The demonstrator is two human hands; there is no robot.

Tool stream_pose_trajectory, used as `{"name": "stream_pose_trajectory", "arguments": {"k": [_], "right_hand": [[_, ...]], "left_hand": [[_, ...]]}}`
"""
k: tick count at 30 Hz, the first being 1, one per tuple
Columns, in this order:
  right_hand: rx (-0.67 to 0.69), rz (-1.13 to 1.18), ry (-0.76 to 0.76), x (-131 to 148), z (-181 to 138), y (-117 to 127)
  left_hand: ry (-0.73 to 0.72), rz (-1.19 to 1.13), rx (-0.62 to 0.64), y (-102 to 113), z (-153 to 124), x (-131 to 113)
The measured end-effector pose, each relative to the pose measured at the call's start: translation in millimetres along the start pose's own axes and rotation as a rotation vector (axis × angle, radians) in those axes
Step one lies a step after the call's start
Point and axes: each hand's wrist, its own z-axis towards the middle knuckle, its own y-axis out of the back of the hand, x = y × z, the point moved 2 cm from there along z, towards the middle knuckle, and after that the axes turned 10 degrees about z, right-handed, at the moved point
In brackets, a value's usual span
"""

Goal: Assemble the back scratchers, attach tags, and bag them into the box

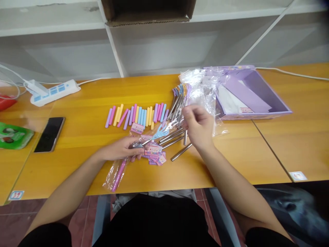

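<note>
My left hand (123, 148) is closed around a back scratcher with a blue claw head (160, 132) and a pink handle (119, 176). A clear plastic bag (109, 178) surrounds it. Pinched between the fingers of my right hand (199, 125) is what looks like the far end of that bag. Small printed cards (154, 156) are heaped beside my left hand, and another card (137, 128) lies just above. Near my right hand are several claw-headed metal rods (177, 103); one loose rod (181, 152) lies closer to me. Pink, purple, yellow and blue handles (140, 115) form a row.
Clear bags (203, 85) are piled against an open purple box (257, 115) on the right. Toward the left are a phone (50, 133), a green packet (15, 136) and a white power strip (55, 92). Shelving with a cardboard box (149, 23) stands behind the table.
</note>
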Motion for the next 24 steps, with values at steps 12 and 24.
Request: {"name": "stream_pose_trajectory", "arguments": {"k": [12, 24], "right_hand": [[0.197, -0.014, 0.145, 17, 52, 49], [0.047, -0.768, -0.109, -22, 158, 101]], "left_hand": [[-0.119, 0.004, -0.094, 7, 2, 12], [-0.114, -0.132, -0.098, 4, 5, 23]]}}
